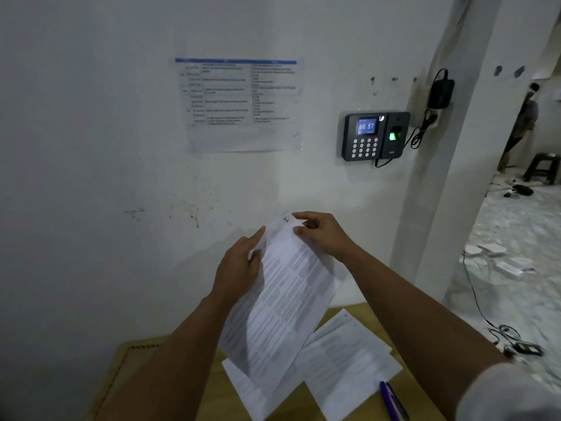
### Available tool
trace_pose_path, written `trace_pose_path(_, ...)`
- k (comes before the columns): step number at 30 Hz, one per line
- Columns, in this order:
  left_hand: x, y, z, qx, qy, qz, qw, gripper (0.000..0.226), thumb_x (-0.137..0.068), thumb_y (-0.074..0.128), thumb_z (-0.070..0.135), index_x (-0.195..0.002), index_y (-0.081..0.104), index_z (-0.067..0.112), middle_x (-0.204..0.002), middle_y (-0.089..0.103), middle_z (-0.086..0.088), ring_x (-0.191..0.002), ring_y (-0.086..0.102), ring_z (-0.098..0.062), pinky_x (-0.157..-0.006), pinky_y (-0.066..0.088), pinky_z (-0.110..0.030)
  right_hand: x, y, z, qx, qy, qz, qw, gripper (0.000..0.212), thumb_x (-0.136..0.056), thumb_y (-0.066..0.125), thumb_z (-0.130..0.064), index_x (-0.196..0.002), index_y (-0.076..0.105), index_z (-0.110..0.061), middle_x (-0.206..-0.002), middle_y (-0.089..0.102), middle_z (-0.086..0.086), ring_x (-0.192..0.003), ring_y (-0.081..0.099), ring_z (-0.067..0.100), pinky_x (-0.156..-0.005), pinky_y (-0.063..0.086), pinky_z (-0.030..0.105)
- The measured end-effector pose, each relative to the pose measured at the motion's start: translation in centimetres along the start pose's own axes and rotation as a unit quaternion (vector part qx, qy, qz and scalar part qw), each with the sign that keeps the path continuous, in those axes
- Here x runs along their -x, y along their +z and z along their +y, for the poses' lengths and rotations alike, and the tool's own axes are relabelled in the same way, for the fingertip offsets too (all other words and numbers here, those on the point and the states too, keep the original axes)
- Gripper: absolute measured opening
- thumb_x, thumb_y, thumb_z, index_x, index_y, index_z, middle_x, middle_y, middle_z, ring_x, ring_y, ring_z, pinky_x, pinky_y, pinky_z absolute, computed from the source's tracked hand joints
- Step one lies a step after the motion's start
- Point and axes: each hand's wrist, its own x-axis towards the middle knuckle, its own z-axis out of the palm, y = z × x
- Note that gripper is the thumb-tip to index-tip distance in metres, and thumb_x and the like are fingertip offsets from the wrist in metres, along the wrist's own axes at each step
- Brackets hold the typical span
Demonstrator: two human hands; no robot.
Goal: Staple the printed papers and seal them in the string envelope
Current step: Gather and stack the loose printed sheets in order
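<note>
I hold a small stack of printed papers upright in the air above a wooden table. My left hand grips the stack's left edge near the top. My right hand pinches the top right corner. More printed sheets lie spread flat on the table under the held stack. A purple stapler lies on the table at the lower right, beside the loose sheets. No string envelope is in view.
A white wall rises right behind the table, with a taped printed schedule and a fingerprint clock terminal. To the right an opening shows a floor with cables, debris and a dark stool.
</note>
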Motion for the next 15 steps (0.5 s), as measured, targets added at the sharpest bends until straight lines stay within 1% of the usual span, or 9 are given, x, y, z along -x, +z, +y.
trace_pose_path(2,0.0,0.0,-1.3,0.002,-0.007,-0.002,1.000,0.050,-0.105,0.052,0.014,-0.153,0.045,0.025,-0.121,0.068,-0.008,-0.106,0.064,-0.020,-0.097,0.056,-0.040,-0.5,0.8,1.2,0.011,0.013,-0.017,1.000,0.038,-0.091,0.072,-0.013,-0.129,0.068,-0.019,-0.110,0.075,0.002,-0.094,0.071,0.003,-0.084,0.056,0.019)
trace_pose_path(4,0.0,0.0,-2.7,0.004,-0.017,-0.016,1.000,0.051,-0.104,0.051,0.011,-0.152,0.045,0.028,-0.119,0.069,-0.008,-0.104,0.064,-0.019,-0.093,0.055,-0.035,-1.2,1.7,2.3,0.014,0.024,-0.032,0.999,0.038,-0.091,0.070,-0.009,-0.128,0.069,-0.019,-0.109,0.075,-0.003,-0.093,0.071,0.000,-0.081,0.056,0.016)
trace_pose_path(5,-0.1,0.1,-3.5,0.008,-0.026,-0.029,0.999,0.052,-0.104,0.050,0.010,-0.152,0.046,0.029,-0.126,0.068,-0.008,-0.109,0.063,-0.017,-0.093,0.052,-0.028,-1.6,2.2,2.8,0.016,0.029,-0.036,0.999,0.038,-0.091,0.070,-0.007,-0.127,0.069,-0.019,-0.108,0.075,-0.003,-0.092,0.072,0.000,-0.078,0.055,0.015)
trace_pose_path(7,0.0,0.2,-5.0,0.027,-0.043,-0.057,0.997,0.053,-0.104,0.049,0.008,-0.152,0.045,0.030,-0.141,0.062,-0.001,-0.115,0.059,-0.002,-0.093,0.042,-0.009,-2.6,3.2,3.8,0.022,0.042,-0.037,0.998,0.038,-0.090,0.071,-0.007,-0.125,0.071,-0.020,-0.107,0.075,-0.001,-0.092,0.073,0.004,-0.077,0.056,0.017)
trace_pose_path(9,0.1,0.5,-6.8,0.050,-0.062,-0.078,0.994,0.057,-0.102,0.048,0.004,-0.152,0.045,0.031,-0.145,0.055,0.010,-0.104,0.059,0.010,-0.088,0.038,0.002,-3.7,4.3,5.2,0.027,0.058,-0.041,0.997,0.038,-0.090,0.072,-0.007,-0.125,0.071,-0.019,-0.107,0.075,0.002,-0.089,0.073,0.003,-0.074,0.055,0.015)
trace_pose_path(11,0.4,0.9,-8.6,0.062,-0.093,-0.097,0.989,0.060,-0.100,0.048,0.004,-0.152,0.045,0.035,-0.138,0.053,0.019,-0.091,0.059,0.009,-0.087,0.044,-0.005,-4.5,5.5,6.9,0.030,0.080,-0.044,0.995,0.037,-0.090,0.071,-0.006,-0.124,0.072,-0.018,-0.105,0.076,0.003,-0.083,0.072,-0.001,-0.069,0.053,0.012)
trace_pose_path(12,0.6,1.2,-9.6,0.064,-0.108,-0.106,0.986,0.061,-0.100,0.048,0.005,-0.152,0.045,0.036,-0.135,0.054,0.021,-0.093,0.060,0.005,-0.089,0.047,-0.012,-4.8,6.1,7.9,0.030,0.093,-0.045,0.994,0.037,-0.090,0.071,-0.005,-0.124,0.072,-0.018,-0.104,0.076,0.003,-0.083,0.073,0.000,-0.068,0.053,0.012)
trace_pose_path(14,1.1,2.2,-11.7,0.063,-0.143,-0.124,0.980,0.060,-0.100,0.048,0.007,-0.151,0.046,0.038,-0.132,0.060,0.017,-0.090,0.065,0.001,-0.087,0.051,-0.020,-5.5,7.7,10.4,0.032,0.125,-0.054,0.990,0.038,-0.090,0.071,-0.004,-0.125,0.071,-0.016,-0.105,0.075,0.004,-0.082,0.073,0.000,-0.068,0.055,0.013)
trace_pose_path(15,1.5,2.8,-12.9,0.063,-0.163,-0.132,0.976,0.059,-0.100,0.047,0.009,-0.150,0.046,0.039,-0.123,0.069,0.012,-0.077,0.065,0.002,-0.080,0.052,-0.022,-5.8,8.5,11.8,0.031,0.142,-0.061,0.987,0.038,-0.090,0.071,-0.003,-0.126,0.070,-0.013,-0.105,0.075,0.005,-0.081,0.073,0.000,-0.068,0.055,0.013)
